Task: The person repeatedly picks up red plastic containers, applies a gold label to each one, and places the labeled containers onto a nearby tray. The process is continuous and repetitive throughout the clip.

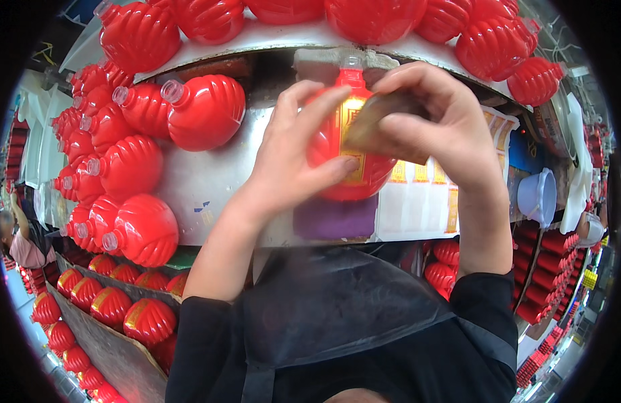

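Observation:
In the middle of the bench lies a glossy red ribbed bottle [341,191], its clear neck pointing away from me. A yellow label [353,119] with red printing runs down its upper face. My left hand [290,144] grips the bottle's left side, thumb and fingers spread around the label. My right hand [451,111] is closed on a flat brown scraper-like pad [381,131], slightly blurred, which covers the label's right edge. Beneath the bottle is a purple cloth [334,220]; a whitish folded cloth [315,64] sits by its neck.
White sheets of yellow labels [411,215] lie to the right, near a pale blue tub [537,196]. Several unlabelled red bottles [206,113] crowd the left side; more line the far ledge [277,35]. Labelled ones [149,321] fill a bin at lower left.

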